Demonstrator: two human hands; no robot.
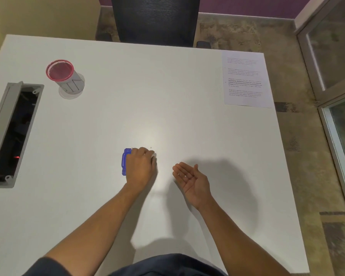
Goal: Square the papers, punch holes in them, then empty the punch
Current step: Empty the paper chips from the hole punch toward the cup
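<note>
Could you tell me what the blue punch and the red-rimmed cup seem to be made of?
Punch: probably glossy moulded plastic, judging by its even bright blue and rounded edges; the left hand hides most of it. Cup: likely wire mesh with a red rim, since a fine grid shows inside; its grey side looks like paper.

- The left hand [140, 166] lies knuckles-up over a blue hole punch [126, 161] near the middle of the white table [108, 108], fingers curled round it; only the punch's left edge shows.
- Just beside it, at 3 o'clock, the right hand [191, 181] is held palm-up, fingers relaxed, with a few tiny white paper dots [185, 176] on the palm.
- Printed papers [245, 79] lie flat at the table's 1 o'clock corner, well apart from both hands.
- A red-rimmed mesh cup [65, 76] stands at 10 o'clock.
- A grey cable hatch [12, 134] sits open at 9 o'clock.
- A dark office chair [155, 19] stands beyond the far edge at 12 o'clock.
</note>
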